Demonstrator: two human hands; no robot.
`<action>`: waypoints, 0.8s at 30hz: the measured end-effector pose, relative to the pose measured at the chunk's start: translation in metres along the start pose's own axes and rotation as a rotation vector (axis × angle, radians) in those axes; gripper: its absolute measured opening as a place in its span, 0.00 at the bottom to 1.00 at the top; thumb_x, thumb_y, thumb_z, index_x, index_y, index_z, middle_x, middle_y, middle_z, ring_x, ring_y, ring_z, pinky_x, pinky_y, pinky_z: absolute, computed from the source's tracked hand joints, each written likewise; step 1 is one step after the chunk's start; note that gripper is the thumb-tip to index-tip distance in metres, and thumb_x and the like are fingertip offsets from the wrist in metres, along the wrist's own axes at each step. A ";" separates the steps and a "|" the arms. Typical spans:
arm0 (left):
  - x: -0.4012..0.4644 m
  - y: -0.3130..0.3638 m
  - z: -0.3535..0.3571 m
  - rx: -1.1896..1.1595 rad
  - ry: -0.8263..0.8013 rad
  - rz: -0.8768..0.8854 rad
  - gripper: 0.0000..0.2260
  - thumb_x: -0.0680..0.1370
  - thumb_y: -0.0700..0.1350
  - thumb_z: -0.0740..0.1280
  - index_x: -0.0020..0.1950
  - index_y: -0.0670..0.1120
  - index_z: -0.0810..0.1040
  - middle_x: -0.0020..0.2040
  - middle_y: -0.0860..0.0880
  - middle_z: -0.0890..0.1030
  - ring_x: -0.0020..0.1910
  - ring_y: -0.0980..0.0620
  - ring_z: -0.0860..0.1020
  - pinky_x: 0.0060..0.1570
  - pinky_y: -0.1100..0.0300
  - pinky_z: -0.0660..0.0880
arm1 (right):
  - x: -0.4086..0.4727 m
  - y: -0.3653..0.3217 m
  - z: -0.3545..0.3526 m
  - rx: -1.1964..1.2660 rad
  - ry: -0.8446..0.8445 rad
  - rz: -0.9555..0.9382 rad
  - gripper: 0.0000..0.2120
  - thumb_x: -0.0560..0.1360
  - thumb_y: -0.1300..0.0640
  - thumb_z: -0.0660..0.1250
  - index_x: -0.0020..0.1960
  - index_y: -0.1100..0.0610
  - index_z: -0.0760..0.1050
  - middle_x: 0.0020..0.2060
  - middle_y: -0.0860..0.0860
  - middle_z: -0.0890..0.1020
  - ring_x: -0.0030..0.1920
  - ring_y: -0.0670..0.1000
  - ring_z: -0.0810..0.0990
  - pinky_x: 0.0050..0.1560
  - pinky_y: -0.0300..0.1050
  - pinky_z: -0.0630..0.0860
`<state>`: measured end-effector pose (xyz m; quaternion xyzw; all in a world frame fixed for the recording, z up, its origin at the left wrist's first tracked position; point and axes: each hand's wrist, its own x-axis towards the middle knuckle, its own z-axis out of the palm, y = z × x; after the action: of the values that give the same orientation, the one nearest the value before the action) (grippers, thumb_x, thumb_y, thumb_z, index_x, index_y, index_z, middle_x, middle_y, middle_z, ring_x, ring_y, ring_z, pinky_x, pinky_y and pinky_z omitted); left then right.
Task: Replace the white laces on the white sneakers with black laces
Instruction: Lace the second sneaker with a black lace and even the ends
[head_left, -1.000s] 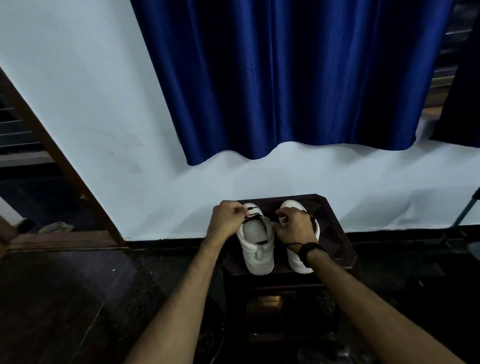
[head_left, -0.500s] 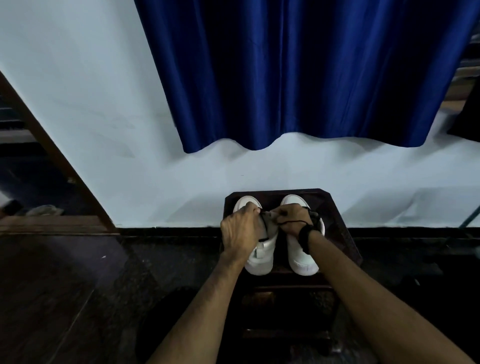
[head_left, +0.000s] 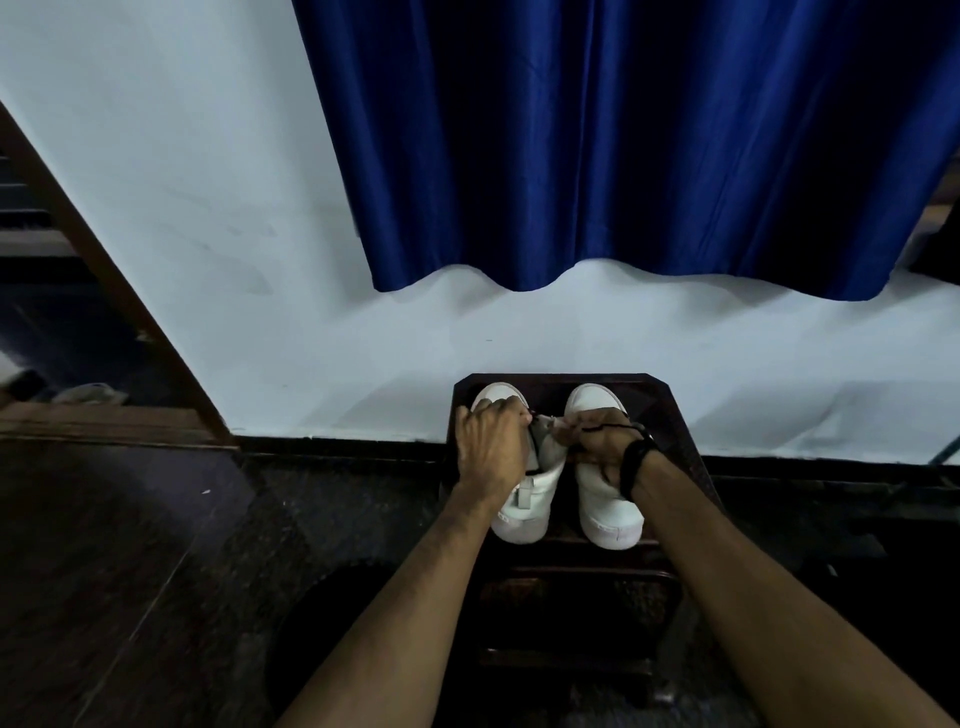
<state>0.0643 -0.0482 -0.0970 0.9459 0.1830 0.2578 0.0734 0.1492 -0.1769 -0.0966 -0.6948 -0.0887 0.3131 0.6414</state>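
Note:
Two white sneakers stand side by side on a dark wooden stool, toes toward the wall. My left hand lies over the top of the left sneaker, fingers curled around a black lace at its throat. Over the right sneaker, my right hand pinches the other end of the black lace, which trails across the back of that hand to a black wristband. The eyelets are hidden by my hands. No white lace is visible.
The stool stands against a white wall under a blue curtain. A dark wooden door frame slants at the left, with a pale object on the floor beyond it. Dark floor surrounds the stool.
Both hands have closed in toward the left sneaker's throat, the left hand now covering its top. The view has tilted down and nearer to the stool.

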 end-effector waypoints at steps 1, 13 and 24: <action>0.001 0.001 0.000 0.006 0.000 -0.002 0.03 0.77 0.46 0.68 0.45 0.50 0.81 0.41 0.51 0.84 0.46 0.48 0.80 0.44 0.53 0.66 | 0.000 0.000 0.000 0.001 -0.003 -0.006 0.11 0.76 0.70 0.64 0.38 0.59 0.77 0.26 0.46 0.82 0.31 0.42 0.81 0.32 0.32 0.76; 0.006 0.005 0.010 -0.039 0.009 0.021 0.05 0.76 0.46 0.65 0.42 0.51 0.80 0.36 0.49 0.83 0.41 0.46 0.81 0.45 0.51 0.69 | 0.004 0.007 0.000 0.006 0.018 -0.108 0.07 0.73 0.71 0.69 0.40 0.62 0.79 0.41 0.59 0.81 0.44 0.55 0.80 0.49 0.42 0.79; 0.005 0.009 0.005 0.053 -0.046 0.068 0.06 0.77 0.49 0.64 0.47 0.50 0.80 0.38 0.49 0.83 0.42 0.47 0.81 0.49 0.51 0.67 | 0.007 0.009 0.002 -0.081 0.027 -0.158 0.07 0.72 0.66 0.72 0.38 0.57 0.80 0.37 0.54 0.83 0.47 0.55 0.80 0.59 0.53 0.75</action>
<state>0.0738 -0.0543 -0.0971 0.9588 0.1560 0.2336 0.0436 0.1510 -0.1734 -0.1075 -0.7153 -0.1470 0.2482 0.6365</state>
